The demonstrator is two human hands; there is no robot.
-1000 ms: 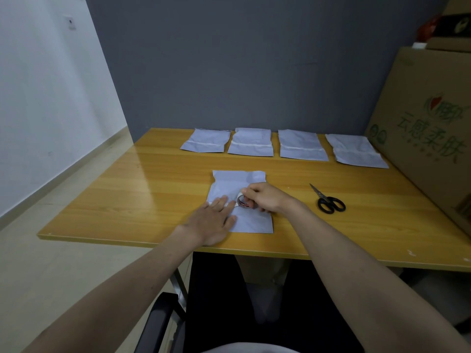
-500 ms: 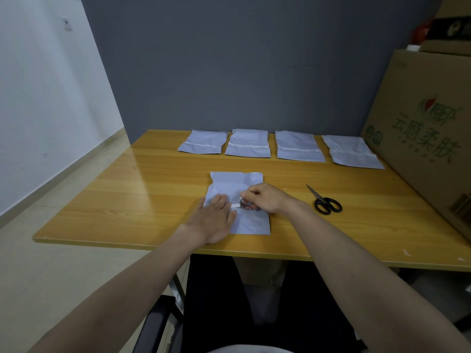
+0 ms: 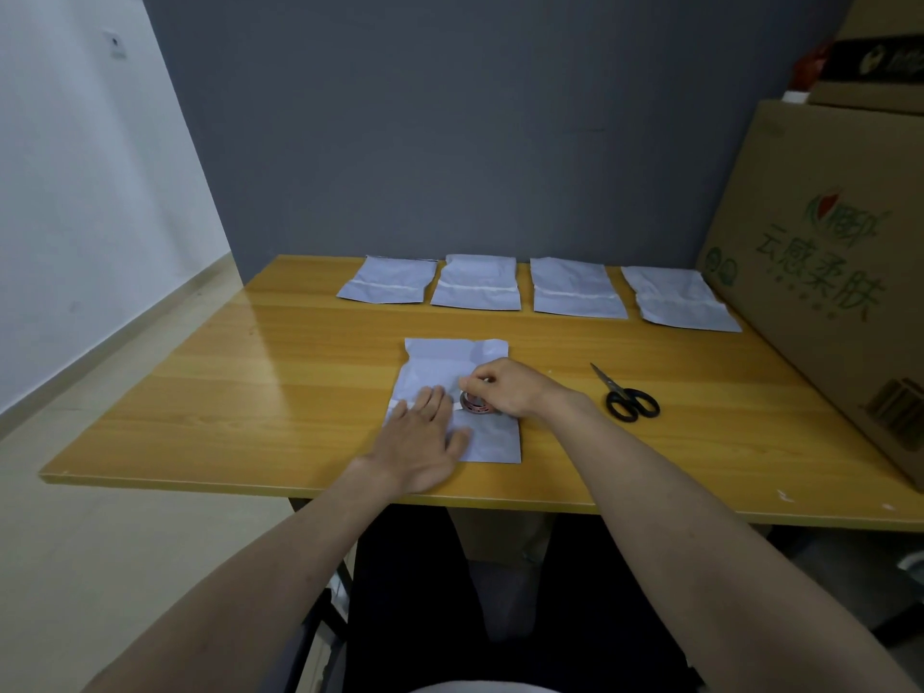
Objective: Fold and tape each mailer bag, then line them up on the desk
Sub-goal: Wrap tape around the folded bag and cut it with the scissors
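mostly, the small things are staying hard to read from the head view. starting at the left, the wooden desk (image 3: 210, 392) is showing a broad bare stretch of top running out to its left corner and front edge, with floor and a pale wall beyond. the left hand (image 3: 422, 440) is lying flat with its fingers straight and spread, pressing down on the lower left part of the mailer bag (image 3: 440, 360), which is sitting near the front edge at the middle of the desk; the hand is covering that part of the bag and part of a pale strip of tape (image 3: 400, 403) crossing it. just to its right, the right hand (image 3: 505, 387) is curling its fingers round a tape roll (image 3: 475, 405), which is resting on the bag; the roll is half hidden under the fingers and its print is too small to make out. further right, black-handled scissors (image 3: 625, 397) are lying closed on bare desk, well apart from the bag. along the far edge, 4 taped mailer bags (image 3: 477, 285) are lying in a row with narrow gaps between them. at the far right, a large cardboard box (image 3: 825, 272) is standing against the desk's right side, cut off by the frame, touching the last bag's corner or just beside it; i cannot tell which.
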